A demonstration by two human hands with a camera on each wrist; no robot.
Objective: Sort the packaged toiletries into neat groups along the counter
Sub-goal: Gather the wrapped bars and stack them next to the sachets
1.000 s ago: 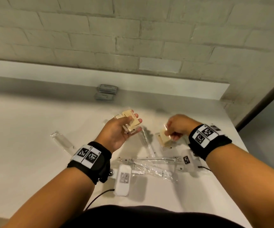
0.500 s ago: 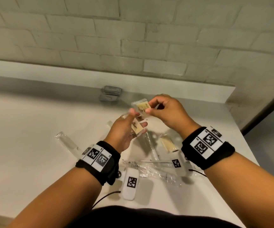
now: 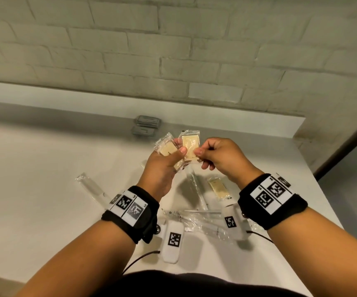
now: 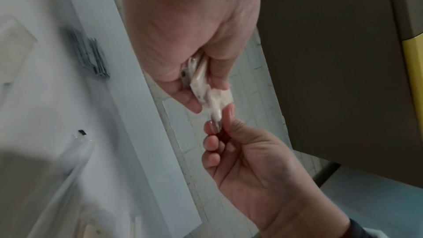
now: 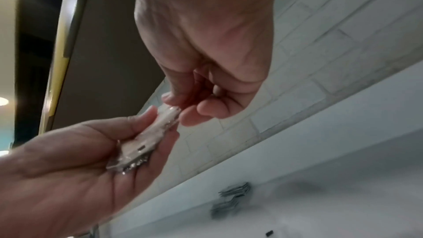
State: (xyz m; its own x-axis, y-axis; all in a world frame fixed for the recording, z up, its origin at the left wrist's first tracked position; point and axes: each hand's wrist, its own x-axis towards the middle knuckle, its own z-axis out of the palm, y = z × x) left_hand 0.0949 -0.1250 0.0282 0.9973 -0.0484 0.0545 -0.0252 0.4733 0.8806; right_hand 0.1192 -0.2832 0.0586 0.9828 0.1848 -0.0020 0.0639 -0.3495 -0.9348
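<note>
Above the white counter (image 3: 44, 168), my left hand (image 3: 174, 152) holds a small fan of tan soap packets (image 3: 167, 148) in clear wrappers between thumb and fingers. My right hand (image 3: 201, 154) pinches the lower corner of one more soap packet (image 3: 191, 142), which lies against that fan. In the left wrist view the packets (image 4: 201, 82) sit edge-on in my left fingers, and my right hand (image 4: 219, 122) grips the wrapper from below. The right wrist view shows the packets (image 5: 139, 146) lying on my left palm. Another soap packet (image 3: 219, 187) lies on the counter.
Several long clear-wrapped items (image 3: 197, 189) lie crossed under my wrists, and one (image 3: 92, 186) lies apart to the left. Grey sachets (image 3: 146, 124) are stacked by the back ledge. The counter ends at its right edge (image 3: 323, 189). White tagged units (image 3: 172, 239) hang below my wrists.
My right hand lifted a soap packet off the counter and carried it up and left to my left hand. Both hands have risen, and the packet now rests against the held ones.
</note>
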